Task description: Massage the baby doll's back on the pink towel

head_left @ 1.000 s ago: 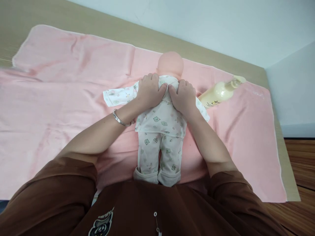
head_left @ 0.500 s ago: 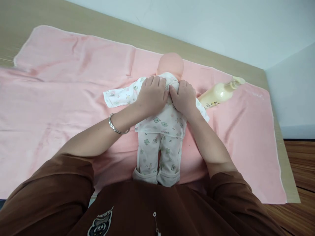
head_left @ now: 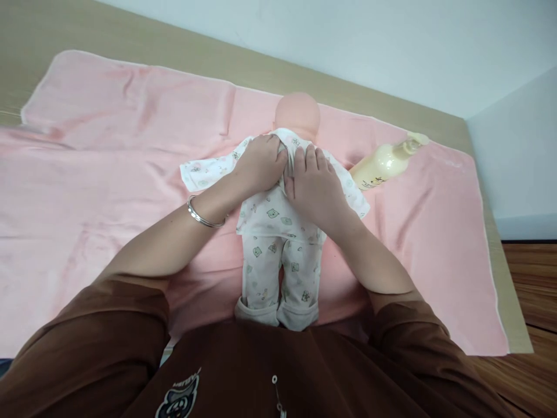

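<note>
A baby doll lies face down, its bald head pointing away from me. It wears a white printed shirt and matching trousers with rolled cuffs. On the doll's upper back, my left hand has its fingers curled into the shirt, which bunches beside the thumb. My right hand rests flat on the back just to the right, palm down with fingers stretched out. The doll's arms are not visible; its shirt sleeves spread to both sides.
A pink blanket with some creases lies under the doll on a wooden-coloured table. Close to the right sleeve, a pale yellow pump bottle lies on its side. A white wall borders the table's far side.
My right hand has slid down from the right shoulder towards the middle of the back, its fingers now straightened. My left hand has curled more and shifted slightly, with shirt fabric gathering beside it.
</note>
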{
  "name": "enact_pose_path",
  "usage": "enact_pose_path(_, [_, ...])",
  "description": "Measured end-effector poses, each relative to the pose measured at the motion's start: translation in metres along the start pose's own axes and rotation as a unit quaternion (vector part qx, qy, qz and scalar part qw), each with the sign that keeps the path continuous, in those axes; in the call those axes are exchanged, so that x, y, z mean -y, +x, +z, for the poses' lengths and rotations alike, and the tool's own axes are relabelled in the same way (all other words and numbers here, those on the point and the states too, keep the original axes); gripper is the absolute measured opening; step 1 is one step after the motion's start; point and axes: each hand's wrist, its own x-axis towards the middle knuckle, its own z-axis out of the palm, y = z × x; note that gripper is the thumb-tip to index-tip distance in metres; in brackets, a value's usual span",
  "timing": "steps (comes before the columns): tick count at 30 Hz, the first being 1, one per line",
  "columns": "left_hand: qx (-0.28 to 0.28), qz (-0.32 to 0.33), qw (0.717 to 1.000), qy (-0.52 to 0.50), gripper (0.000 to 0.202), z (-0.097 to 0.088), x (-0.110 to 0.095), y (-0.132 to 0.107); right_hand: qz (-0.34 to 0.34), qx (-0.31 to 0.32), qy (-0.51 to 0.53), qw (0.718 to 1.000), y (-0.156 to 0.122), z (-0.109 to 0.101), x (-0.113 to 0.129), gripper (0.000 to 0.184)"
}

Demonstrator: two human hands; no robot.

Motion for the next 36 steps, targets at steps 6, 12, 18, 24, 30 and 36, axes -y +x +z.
enact_pose_path(6, [-0.048, 0.005, 0.999, 0.018, 0.043, 0.016, 0.001, -0.003, 0.014, 0.068, 0.054, 0.996, 0.01, -0.014, -0.006, 0.067])
enact_pose_path(12, [-0.054, 0.063, 0.996, 0.022, 0.043, 0.009, -0.012, -0.026, 0.057, 0.01, 0.078, 0.995, 0.035, 0.006, -0.029, 0.06])
enact_pose_path(18, [-0.028, 0.071, 0.997, -0.005, 0.036, 0.002, -0.015, -0.026, 0.022, 0.029, 0.067, 0.997, 0.039, 0.014, -0.041, 0.07])
enact_pose_path(24, [-0.027, -0.006, 0.999, -0.03, 0.033, 0.008, -0.004, -0.004, 0.024, 0.038, 0.024, 0.999, 0.013, -0.004, -0.018, 0.072])
enact_pose_path(30, [-0.055, -0.011, 0.998, -0.024, 0.033, 0.017, 0.001, -0.002, 0.003, 0.02, 0.013, 1.0, -0.001, -0.004, -0.002, 0.071])
enact_pose_path(36, [-0.075, -0.022, 0.996, -0.037, 0.035, 0.023, 0.008, 0.001, 0.029, -0.044, 0.094, 0.994, 0.023, 0.009, -0.016, 0.045])
